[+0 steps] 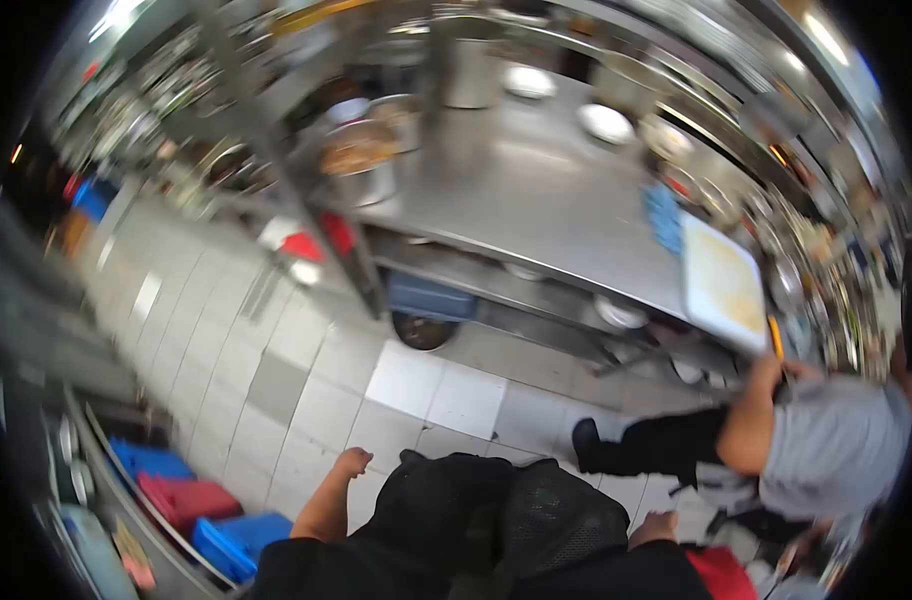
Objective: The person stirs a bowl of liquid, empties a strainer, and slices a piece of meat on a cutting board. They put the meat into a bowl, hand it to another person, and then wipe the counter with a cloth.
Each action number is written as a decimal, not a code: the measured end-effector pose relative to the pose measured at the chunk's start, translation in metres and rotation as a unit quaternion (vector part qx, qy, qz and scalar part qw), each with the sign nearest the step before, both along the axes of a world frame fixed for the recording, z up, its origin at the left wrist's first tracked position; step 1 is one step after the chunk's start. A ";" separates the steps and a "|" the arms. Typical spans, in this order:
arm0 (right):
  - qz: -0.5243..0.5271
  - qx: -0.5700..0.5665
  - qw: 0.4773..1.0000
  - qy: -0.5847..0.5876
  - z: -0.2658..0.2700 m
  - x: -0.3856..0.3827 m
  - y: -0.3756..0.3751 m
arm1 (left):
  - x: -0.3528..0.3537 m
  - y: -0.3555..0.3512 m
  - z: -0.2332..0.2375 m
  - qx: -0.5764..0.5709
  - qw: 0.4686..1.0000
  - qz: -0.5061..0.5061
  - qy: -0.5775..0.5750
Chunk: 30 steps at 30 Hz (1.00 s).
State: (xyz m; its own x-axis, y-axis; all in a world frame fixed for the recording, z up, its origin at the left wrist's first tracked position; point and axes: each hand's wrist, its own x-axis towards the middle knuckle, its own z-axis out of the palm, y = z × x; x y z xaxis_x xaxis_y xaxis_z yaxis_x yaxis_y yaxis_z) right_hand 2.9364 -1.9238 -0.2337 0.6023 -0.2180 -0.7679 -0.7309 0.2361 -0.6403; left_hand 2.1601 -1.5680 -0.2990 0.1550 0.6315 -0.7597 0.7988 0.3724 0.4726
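Observation:
My left hand (353,462) hangs beside my body above the tiled floor (321,410), its fingers curled closed and nothing visible in them. Lower right, my right hand (655,527) pokes out past my dark sleeve; its fingers look curled in, and I see no object in it. Neither hand touches the steel table (516,190) ahead of me. A large pot of orange-brown food (361,160) stands at that table's left end. Toward its right end lie a blue cloth (663,215) and a stained white cutting board (721,285).
A co-worker in a grey shirt (836,450) stands close on the right, hands near the board and an orange-handled tool (776,338). Under the table sits a grey-blue bin (431,298). Blue bins (241,540) and a red bin (184,498) line the lower left. White bowls (606,123) rest on the table.

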 end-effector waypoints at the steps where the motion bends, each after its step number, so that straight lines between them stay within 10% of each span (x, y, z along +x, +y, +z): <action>1: 0.056 -0.035 0.998 0.011 0.004 -0.017 0.024 | -0.024 -0.011 0.002 -0.036 0.999 0.028 0.024; 6: 0.440 -0.147 0.882 0.087 -0.014 -0.116 0.184 | -0.098 0.012 0.059 -0.004 0.977 0.211 0.017; 11: 0.873 -0.020 0.486 -0.032 -0.093 -0.247 0.404 | -0.168 0.085 0.070 0.077 0.957 0.281 0.008; 15: 0.884 -0.150 0.443 -0.014 -0.062 -0.439 0.618 | -0.230 0.114 0.073 0.100 0.941 0.322 0.037; 17: 0.915 -0.018 0.402 -0.027 -0.046 -0.528 0.684 | -0.268 0.101 0.063 0.095 0.936 0.334 0.062; 23: 0.971 -0.085 0.000 -0.224 -0.050 -0.782 0.853 | -0.343 0.013 0.060 -0.059 0.817 0.569 0.076; 26: 0.966 -0.048 -0.086 -0.240 -0.017 -0.889 0.905 | -0.345 -0.018 0.042 -0.097 0.652 0.752 -0.017; 30: 0.936 0.016 -0.108 -0.334 0.004 -1.002 0.961 | -0.355 0.006 0.017 -0.167 0.675 0.717 -0.051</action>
State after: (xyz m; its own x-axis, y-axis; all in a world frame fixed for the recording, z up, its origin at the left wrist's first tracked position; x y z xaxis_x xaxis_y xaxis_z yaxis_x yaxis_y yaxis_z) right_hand 1.9342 -0.9627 -0.2297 -0.7083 0.5139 -0.4839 0.6931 0.3766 -0.6146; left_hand 1.8053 -1.5618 -0.2817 -0.3715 -0.0160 -0.9283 -0.5254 0.8280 0.1960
